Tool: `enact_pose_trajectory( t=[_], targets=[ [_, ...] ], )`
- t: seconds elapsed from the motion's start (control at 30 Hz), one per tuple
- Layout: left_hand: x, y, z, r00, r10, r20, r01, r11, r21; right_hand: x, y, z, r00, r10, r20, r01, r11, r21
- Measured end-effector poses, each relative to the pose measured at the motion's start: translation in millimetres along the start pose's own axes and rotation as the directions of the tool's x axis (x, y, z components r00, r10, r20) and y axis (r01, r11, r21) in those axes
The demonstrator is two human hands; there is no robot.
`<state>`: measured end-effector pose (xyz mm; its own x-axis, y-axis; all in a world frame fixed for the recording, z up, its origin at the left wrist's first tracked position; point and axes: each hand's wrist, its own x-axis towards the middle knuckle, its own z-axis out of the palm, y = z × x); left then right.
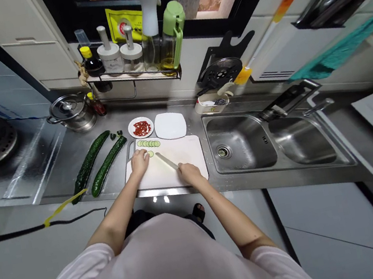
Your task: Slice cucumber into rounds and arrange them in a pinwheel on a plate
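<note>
A white cutting board (181, 152) lies on the steel counter in front of me. My left hand (139, 161) rests on its left part with fingers curled over a cucumber piece, a loose slice (151, 154) just beside the fingertips. A row of cucumber slices (149, 143) lies along the board's far edge. My right hand (190, 173) is closed round the handle of a knife (166, 160), whose blade points up-left toward the left hand.
Two whole cucumbers (91, 162) (109, 165) lie left of the board. Behind it stand a small plate of red chilli bits (141, 127) and a white plate (170, 125). A double sink (241, 146) is at right, a steel pot (71, 112) and stove at left, a condiment rack (135, 74) behind.
</note>
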<state>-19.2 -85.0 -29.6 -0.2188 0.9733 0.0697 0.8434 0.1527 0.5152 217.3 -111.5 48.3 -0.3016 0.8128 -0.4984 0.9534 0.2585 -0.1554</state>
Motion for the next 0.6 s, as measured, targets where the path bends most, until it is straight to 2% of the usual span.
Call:
enact_pose_trajectory(
  t=[0.1, 0.2, 0.3, 0.6],
  targets=[
    [1.5, 3.3, 1.0, 1.000, -0.020, 0.011, 0.020, 1.000, -0.008, -9.6, 9.4, 11.2, 0.991, 0.125, -0.038, -0.122, 0.990, 0.065],
    [8.3, 6.0, 1.6, 0.994, -0.102, 0.040, 0.103, 0.994, -0.019, -14.7, 20.6, 21.1, 0.978, 0.202, -0.057, -0.195, 0.974, 0.113],
    [16.8, 7.5, 2.3, 0.983, -0.169, 0.066, 0.171, 0.985, -0.023, -14.6, 30.1, 27.0, 0.968, 0.241, -0.076, -0.230, 0.964, 0.132],
    [25.6, 10.9, 2.5, 0.960, -0.243, 0.140, 0.258, 0.961, -0.099, -7.5, 38.5, 27.8, 0.945, 0.311, -0.100, -0.288, 0.937, 0.196]
  ],
)
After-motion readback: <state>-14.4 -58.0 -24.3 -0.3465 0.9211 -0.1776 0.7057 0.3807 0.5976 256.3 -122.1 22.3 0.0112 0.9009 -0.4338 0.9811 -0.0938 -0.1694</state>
